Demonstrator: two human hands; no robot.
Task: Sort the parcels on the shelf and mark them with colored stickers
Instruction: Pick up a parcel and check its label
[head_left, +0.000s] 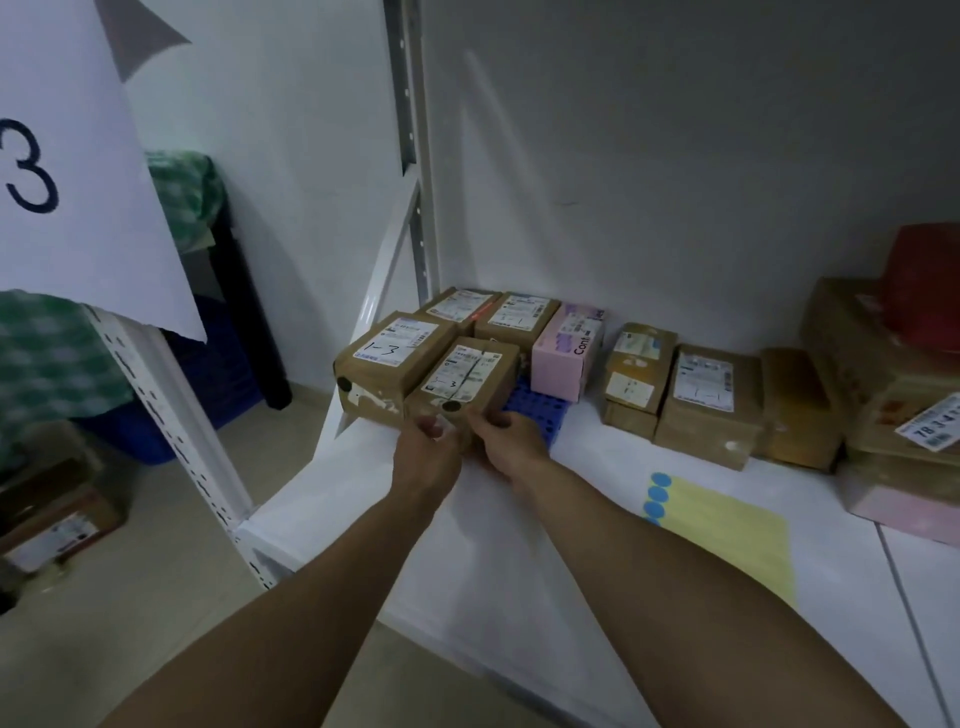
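A small brown parcel marked with a 3 and a black round sticker on its front face stands at the shelf's left. My left hand and my right hand both grip its near face and lower corners. Beside it on the left sits a parcel marked 1-3, also with a black sticker. A yellow sticker sheet with blue round stickers along its left edge lies on the shelf board to the right of my right arm.
Two more brown parcels stand behind, then a pink box and a blue crate-like piece. Further brown parcels and a red box fill the right. A white upright post and a paper sign with a 3 are at the left.
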